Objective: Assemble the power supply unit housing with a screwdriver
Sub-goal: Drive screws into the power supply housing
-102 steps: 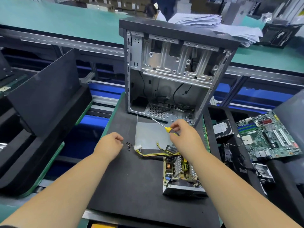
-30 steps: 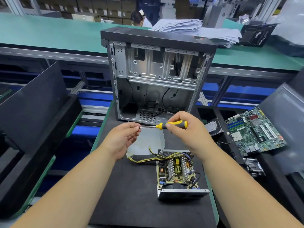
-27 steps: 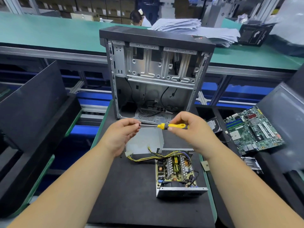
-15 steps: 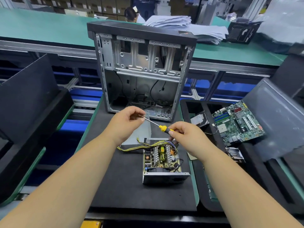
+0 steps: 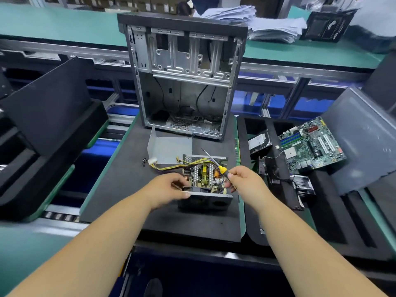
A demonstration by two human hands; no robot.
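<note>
Motherboard right, paper stacks behind

left hand covers the power supply left edge, right hand hides most of the screwdriver handle, fingertip contact unclear.

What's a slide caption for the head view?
Left hand steadies the open power supply unit while the right hand holds a yellow-handled screwdriver over it.

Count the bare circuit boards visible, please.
2. One inside the open power supply unit between the hands; one green motherboard in the right tray. Others may be hidden.
</note>
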